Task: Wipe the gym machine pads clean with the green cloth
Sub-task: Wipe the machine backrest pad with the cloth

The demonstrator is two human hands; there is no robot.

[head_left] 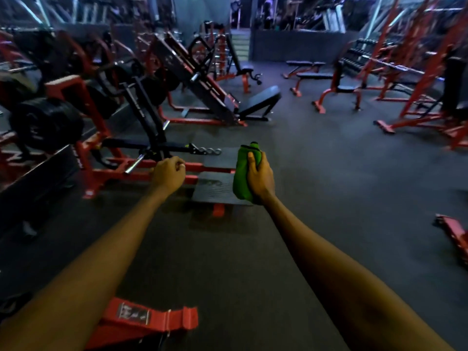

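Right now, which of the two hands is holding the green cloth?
The right hand, its fingers and thumb wrapped round the bunched green cloth. The left hand is just a curled fist with nothing in it.

I see the green cloth (244, 173) bunched into a folded, upright wad near the middle of my view. It is gripped in the right hand (262, 179), thumb across its front and its top poking out above. At twelve o'clock from it, well apart, a black slanted pad (260, 100) tilts up rightward. Two flat black bench pads (314, 76) lie at one o'clock.
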